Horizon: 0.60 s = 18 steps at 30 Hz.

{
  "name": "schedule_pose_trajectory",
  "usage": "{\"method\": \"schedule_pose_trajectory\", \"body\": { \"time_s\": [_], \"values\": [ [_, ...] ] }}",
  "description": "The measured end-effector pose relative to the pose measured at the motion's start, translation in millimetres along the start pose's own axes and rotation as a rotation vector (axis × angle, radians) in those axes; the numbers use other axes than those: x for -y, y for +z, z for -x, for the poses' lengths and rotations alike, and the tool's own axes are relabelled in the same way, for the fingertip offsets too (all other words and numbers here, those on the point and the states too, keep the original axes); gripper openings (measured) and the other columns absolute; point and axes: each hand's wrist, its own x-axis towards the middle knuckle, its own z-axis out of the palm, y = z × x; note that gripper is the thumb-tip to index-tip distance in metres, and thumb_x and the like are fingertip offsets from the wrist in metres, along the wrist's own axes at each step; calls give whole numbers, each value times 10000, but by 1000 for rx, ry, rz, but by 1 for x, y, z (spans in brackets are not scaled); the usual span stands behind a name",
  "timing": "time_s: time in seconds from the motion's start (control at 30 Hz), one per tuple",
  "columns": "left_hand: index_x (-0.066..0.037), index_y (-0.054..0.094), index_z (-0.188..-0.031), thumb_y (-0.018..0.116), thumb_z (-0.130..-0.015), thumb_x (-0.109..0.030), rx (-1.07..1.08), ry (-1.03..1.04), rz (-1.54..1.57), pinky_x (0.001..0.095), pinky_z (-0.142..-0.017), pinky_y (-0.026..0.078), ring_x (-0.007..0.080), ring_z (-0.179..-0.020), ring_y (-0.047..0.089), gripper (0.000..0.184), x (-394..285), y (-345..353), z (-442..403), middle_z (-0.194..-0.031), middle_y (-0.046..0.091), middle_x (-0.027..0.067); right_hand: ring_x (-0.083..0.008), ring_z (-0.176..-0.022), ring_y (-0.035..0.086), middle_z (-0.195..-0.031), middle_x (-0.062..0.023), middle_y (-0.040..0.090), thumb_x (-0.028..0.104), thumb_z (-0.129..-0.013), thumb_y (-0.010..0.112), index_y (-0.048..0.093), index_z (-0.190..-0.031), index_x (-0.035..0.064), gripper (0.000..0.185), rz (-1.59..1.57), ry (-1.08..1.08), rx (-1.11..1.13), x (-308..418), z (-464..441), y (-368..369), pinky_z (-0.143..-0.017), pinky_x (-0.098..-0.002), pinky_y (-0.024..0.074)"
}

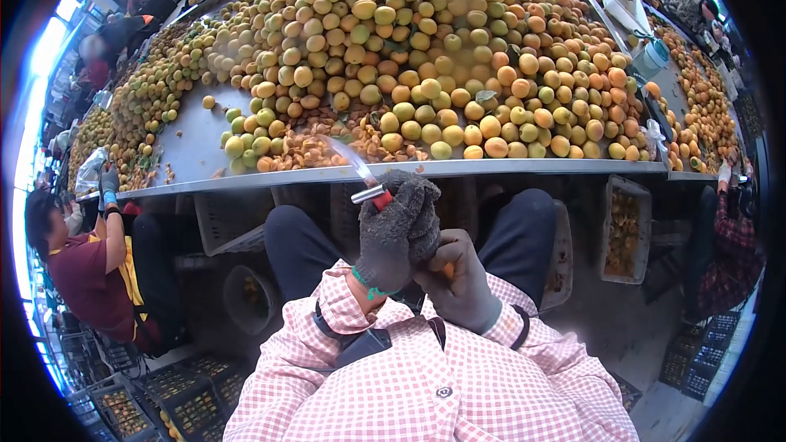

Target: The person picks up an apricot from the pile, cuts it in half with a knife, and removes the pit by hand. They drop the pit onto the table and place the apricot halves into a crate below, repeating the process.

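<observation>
My left hand [395,233], in a dark knitted glove with a green cuff edge, is closed around the red handle of a knife [358,165]. Its shiny blade points up and left toward the table edge, and a metal cylinder sits beside the handle. Pressed close against it is my right hand [460,282], in a grey glove, with its fingers curled. A small orange patch of an apricot [449,270] shows between those fingers; the rest of it is hidden. Both hands are above my lap. Beyond the blade, apricot pieces [319,146] lie in a heap on the table.
A large pile of whole apricots [360,33] covers much of the metal table [192,127]. Its front rim [458,167] runs just past my knees. Crates stand underneath, one holding fruit [624,225]. People sit at left [94,278] and right [725,237].
</observation>
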Motion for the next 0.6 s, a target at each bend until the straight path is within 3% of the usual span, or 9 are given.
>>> {"method": "schedule_pose_trajectory", "body": {
  "time_s": [0.07,0.2,0.23,0.27,0.37,0.43,0.5,0.57,0.6],
  "values": [
    [-40,588,-960,561,-935,-208,20,17,11,221,-370,254,73,-400,342,172,-2,0,1,-575,426,-18,-224,-882,525,-1021,-118,484,-45,-762,688,439,-940,96,337,332,-358,55,-10,-3,-4,-784,-319,437],
    [-46,577,-946,547,-942,-204,-65,-62,115,228,-366,246,73,-404,333,161,8,-18,-9,-582,401,-31,-259,-875,529,-995,-119,496,5,-763,713,455,-943,111,332,385,-385,27,-28,0,-2,-771,-320,436],
    [-46,577,-946,547,-942,-204,-68,-63,118,228,-366,246,73,-404,333,161,11,-21,-11,-582,401,-31,-276,-845,547,-967,-123,507,53,-742,748,484,-925,115,327,374,-380,-29,-32,1,0,-717,-337,456],
    [-52,568,-947,533,-949,-215,-48,-73,162,229,-366,244,72,-398,320,167,13,-24,-12,-571,374,-39,-293,-816,564,-939,-127,519,102,-721,784,513,-906,119,329,365,-376,-84,-36,2,0,-662,-353,477],
    [-64,550,-953,506,-961,-240,48,-143,352,226,-367,240,67,-389,298,182,27,-43,-23,-554,327,-54,-281,-791,550,-912,-114,501,156,-694,816,518,-893,124,360,401,-440,-103,-41,6,0,-659,-344,475],
    [-69,542,-959,492,-967,-253,130,-200,493,223,-369,238,63,-386,290,191,25,-45,-27,-549,307,-60,-264,-785,543,-903,-103,493,171,-682,825,511,-900,119,386,436,-431,-70,-37,2,-2,-647,-343,473],
    [-89,522,-935,471,-977,-258,22,-195,313,218,-372,234,51,-389,277,181,21,-45,-26,-549,295,-71,-247,-778,536,-894,-92,485,186,-671,833,504,-908,114,412,466,-419,-42,-39,-1,0,-635,-342,472],
    [-99,515,-921,465,-981,-257,-17,-167,350,220,-371,230,49,-390,269,176,22,-55,-37,-550,294,-74,-154,-787,529,-928,-81,521,170,-751,786,464,-968,112,392,271,-113,36,-46,-6,-1,-639,-276,442],
    [-109,508,-907,459,-985,-256,-54,-141,386,221,-370,226,48,-391,261,174,22,-57,-44,-551,293,-77,-154,-787,529,-928,-81,521,170,-751,786,464,-968,112,392,275,-116,37,-39,-11,-4,-639,-276,442]
  ]
}}
